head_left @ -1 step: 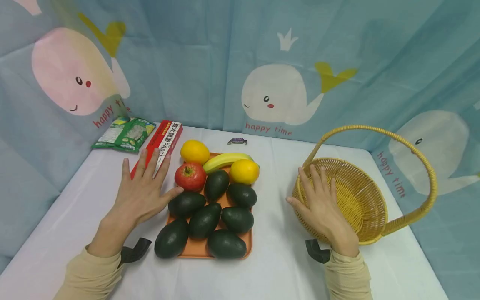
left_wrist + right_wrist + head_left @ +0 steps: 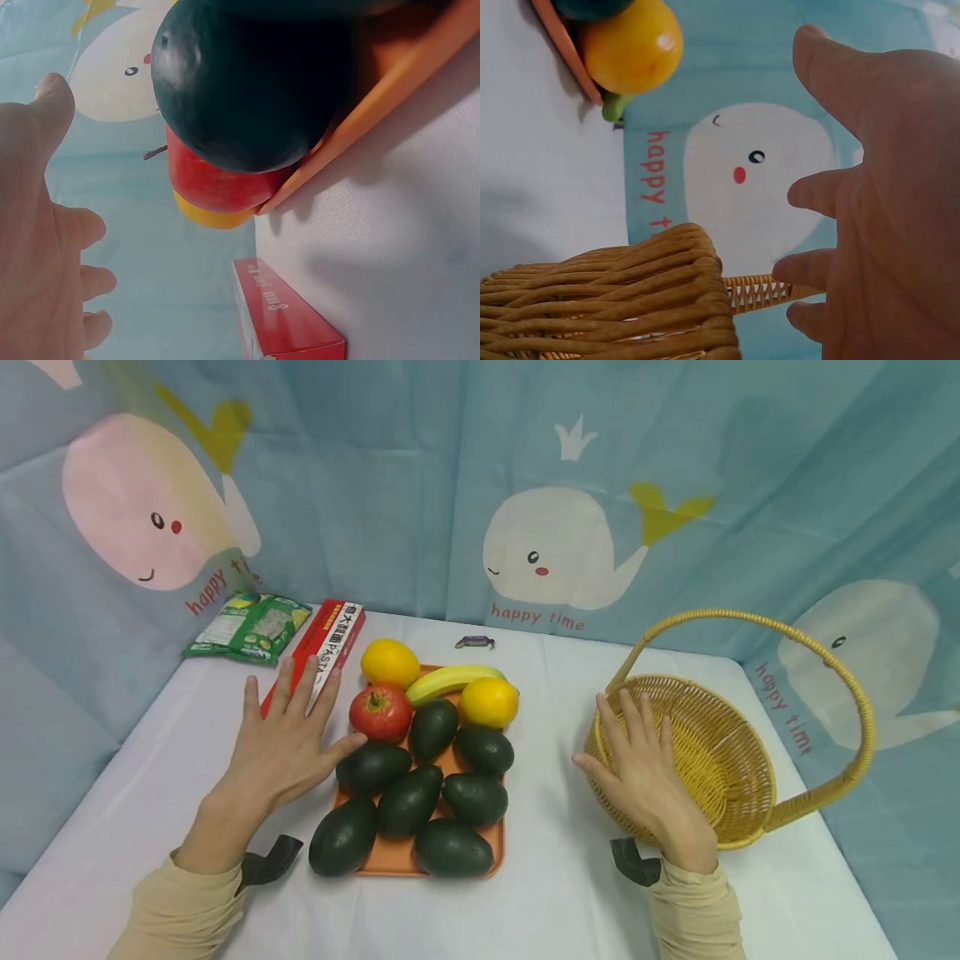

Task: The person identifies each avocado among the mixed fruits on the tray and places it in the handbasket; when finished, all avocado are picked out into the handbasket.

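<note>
My left hand (image 2: 281, 752), fingers spread and straight, hovers palm down left of an orange tray (image 2: 397, 857). Its thumb tip overlaps the edge of a red apple (image 2: 380, 713) and a dark green avocado (image 2: 373, 767) in the head view. The left wrist view shows a gap between the hand (image 2: 37, 232) and the fruit. Several avocados, a yellow banana (image 2: 453, 680) and two yellow round fruits (image 2: 488, 702) are also on or at the tray. With fingers extended, my right hand (image 2: 645, 768) is over the near-left rim of a wicker basket (image 2: 738, 735), holding nothing.
A red and white pasta box (image 2: 341, 635) and a green packet (image 2: 251, 627) lie at the back left. A small dark purple wrapped item (image 2: 475, 642) sits near the back edge. The basket's tall handle (image 2: 862, 718) arches up on the right. A whale-print curtain (image 2: 405, 502) encloses the table.
</note>
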Demonstrator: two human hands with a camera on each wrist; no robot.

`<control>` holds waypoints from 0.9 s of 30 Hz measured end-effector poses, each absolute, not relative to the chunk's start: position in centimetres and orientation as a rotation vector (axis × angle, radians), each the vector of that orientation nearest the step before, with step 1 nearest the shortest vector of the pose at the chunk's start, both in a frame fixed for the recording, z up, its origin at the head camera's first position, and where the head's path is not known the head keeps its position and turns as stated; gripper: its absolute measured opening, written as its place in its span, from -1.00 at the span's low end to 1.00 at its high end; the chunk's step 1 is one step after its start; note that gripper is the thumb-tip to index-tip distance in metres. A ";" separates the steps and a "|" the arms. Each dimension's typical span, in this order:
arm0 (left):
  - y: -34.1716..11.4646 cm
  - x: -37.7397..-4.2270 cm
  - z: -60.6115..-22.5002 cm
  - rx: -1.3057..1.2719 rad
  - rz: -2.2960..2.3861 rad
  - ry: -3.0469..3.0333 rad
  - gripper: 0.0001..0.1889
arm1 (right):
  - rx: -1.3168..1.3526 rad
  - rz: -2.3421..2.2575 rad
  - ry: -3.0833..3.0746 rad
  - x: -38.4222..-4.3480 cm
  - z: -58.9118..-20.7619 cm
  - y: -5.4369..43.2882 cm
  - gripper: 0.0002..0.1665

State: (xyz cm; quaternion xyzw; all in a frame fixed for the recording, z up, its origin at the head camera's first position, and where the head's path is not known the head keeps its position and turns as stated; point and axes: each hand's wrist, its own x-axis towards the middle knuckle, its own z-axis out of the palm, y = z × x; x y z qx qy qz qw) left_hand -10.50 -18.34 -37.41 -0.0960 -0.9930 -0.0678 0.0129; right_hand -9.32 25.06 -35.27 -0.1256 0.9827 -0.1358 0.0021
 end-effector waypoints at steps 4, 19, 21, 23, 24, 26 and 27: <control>-18.3 -10.5 -37.3 -0.288 -0.226 -3.093 0.02 | -0.403 -0.429 3.087 -9.4 -34.9 25.0 -0.01; -18.2 -10.4 -37.4 -0.277 -0.229 -3.108 0.03 | -0.373 -0.465 3.070 -9.0 -35.4 25.1 -0.03; -18.2 -10.3 -37.4 -0.276 -0.225 -3.113 0.03 | -0.375 -0.466 3.070 -9.0 -35.5 25.1 -0.03; -18.1 -10.2 -37.4 -0.273 -0.229 -3.120 0.03 | -0.377 -0.459 3.072 -9.1 -35.6 25.2 -0.03; -18.1 -10.2 -37.4 -0.272 -0.231 -3.122 0.02 | -0.380 -0.454 3.074 -9.1 -35.5 25.2 -0.03; -18.1 -10.4 -37.3 -0.268 -0.242 -3.121 0.00 | -0.387 -0.451 3.077 -9.2 -35.4 25.2 -0.03; -18.1 -10.5 -37.2 -0.267 -0.264 -3.121 -0.01 | -0.396 -0.447 3.086 -9.3 -35.3 25.1 -0.04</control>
